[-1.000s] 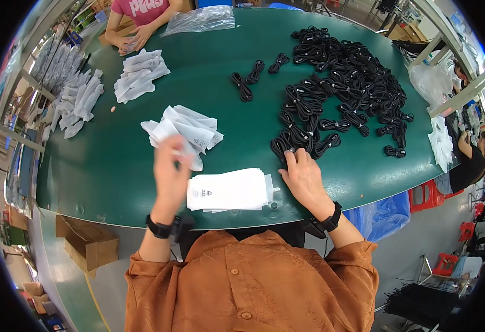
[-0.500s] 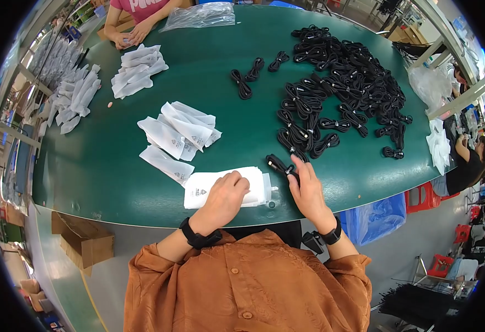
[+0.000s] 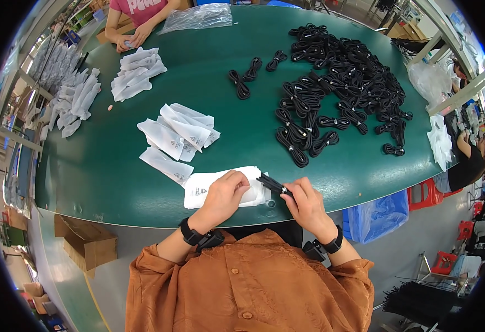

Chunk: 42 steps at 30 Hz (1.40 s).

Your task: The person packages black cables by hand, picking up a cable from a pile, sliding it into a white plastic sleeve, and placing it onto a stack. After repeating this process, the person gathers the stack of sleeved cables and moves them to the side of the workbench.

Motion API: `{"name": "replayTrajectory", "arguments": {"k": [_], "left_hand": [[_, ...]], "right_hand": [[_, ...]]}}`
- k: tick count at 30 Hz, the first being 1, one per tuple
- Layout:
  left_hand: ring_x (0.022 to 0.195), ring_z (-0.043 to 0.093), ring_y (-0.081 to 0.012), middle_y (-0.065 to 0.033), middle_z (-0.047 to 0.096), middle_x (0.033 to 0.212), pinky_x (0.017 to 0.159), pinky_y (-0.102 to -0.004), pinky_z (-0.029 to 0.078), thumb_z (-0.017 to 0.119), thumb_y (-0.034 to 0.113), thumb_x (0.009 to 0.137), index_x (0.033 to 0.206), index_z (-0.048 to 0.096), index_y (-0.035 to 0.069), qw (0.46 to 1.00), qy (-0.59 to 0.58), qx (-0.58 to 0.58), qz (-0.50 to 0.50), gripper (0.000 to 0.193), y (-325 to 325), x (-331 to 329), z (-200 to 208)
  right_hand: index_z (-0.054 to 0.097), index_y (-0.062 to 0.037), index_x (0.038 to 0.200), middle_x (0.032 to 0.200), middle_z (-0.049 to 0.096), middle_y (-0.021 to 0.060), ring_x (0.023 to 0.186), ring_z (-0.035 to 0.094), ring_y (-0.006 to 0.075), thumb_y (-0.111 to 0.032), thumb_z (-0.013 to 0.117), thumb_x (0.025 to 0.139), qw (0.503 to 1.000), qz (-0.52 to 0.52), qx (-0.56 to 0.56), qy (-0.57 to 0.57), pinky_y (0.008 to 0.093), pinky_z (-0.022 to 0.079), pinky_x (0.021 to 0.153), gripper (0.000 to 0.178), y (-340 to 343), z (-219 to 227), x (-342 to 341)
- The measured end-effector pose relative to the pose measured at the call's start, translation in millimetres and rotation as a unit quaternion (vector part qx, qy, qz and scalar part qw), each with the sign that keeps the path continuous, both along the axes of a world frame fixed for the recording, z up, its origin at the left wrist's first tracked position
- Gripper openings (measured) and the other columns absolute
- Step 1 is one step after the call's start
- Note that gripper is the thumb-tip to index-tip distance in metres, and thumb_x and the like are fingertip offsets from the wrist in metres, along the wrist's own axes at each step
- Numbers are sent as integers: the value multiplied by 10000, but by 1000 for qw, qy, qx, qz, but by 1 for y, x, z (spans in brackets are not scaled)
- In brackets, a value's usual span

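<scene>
A coiled black cable (image 3: 273, 185), tied at its middle, is gripped between the thumb and fingers of my right hand (image 3: 307, 209). Its left end hovers over the right, open end of a stack of flat white plastic bags (image 3: 197, 193) at the table's near edge. On that stack rests my left hand (image 3: 224, 195), thumb and fingers drawn together on the top bag; the exact pinch is partly hidden. Just beyond lie several filled white bags (image 3: 168, 138) in a loose pile. A large heap of coiled black cables (image 3: 342, 83) spreads across the right side.
The green table (image 3: 220, 66) carries more filled bags (image 3: 137, 74) at the far left, near a person's hands (image 3: 132, 41). Three cable coils (image 3: 240, 84) lie apart at the middle. A blue lined bin (image 3: 378, 216) and a cardboard box (image 3: 87, 243) stand below the near edge.
My right hand has lifted a cable coil from the heap's near edge and brought it left toward the bag stack. My left hand's thumb and fingers have shifted slightly at the bag.
</scene>
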<state>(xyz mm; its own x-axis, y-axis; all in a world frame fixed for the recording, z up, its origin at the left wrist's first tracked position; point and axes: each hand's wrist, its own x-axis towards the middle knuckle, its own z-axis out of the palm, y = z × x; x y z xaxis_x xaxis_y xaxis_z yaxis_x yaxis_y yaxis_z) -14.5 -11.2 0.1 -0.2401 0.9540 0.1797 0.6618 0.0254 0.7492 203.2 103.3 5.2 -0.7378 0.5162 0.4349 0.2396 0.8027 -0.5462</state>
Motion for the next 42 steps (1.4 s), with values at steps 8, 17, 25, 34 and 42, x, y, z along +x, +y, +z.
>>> {"name": "replayTrajectory", "arguments": {"k": [8,17,25,34,42], "left_hand": [[776,589,-283,-113,587,875,700,-348,499,682,-9,842,901,599,1,998,-48,47,-16,103,0,0,3],[885,553,-312,-111,587,961,785,-384,479,658,-58,776,890,576,21,977,108,142,-121,162,4,4,26],[875,556,-284,-106,585,977,780,-357,478,647,-36,823,892,561,25,993,12,111,-37,126,5,-6,41],[792,528,-86,-14,601,1033,714,-220,452,575,58,976,1067,606,28,882,-445,99,114,100,-9,-76,67],[810,576,-134,-38,612,1010,720,-278,476,666,79,904,1086,628,37,989,-32,112,90,191,-12,-53,52]], "right_hand": [[634,-8,1056,925,555,111,679,619,299,-112,733,860,995,75,-35,-50,385,524,610,243,1,2,2],[691,-23,1016,908,546,76,642,574,225,-148,740,880,745,0,-654,-134,297,459,584,191,13,-8,-15],[669,-16,1167,988,574,103,714,569,147,-15,778,806,991,95,-55,77,253,490,632,377,2,10,-34],[618,-24,1183,1005,552,126,808,610,247,-20,774,790,989,43,-87,109,317,522,665,423,20,31,-48],[611,-2,1056,998,557,165,715,617,342,-76,738,799,973,-139,125,-138,426,522,627,297,58,-23,-24]]}}
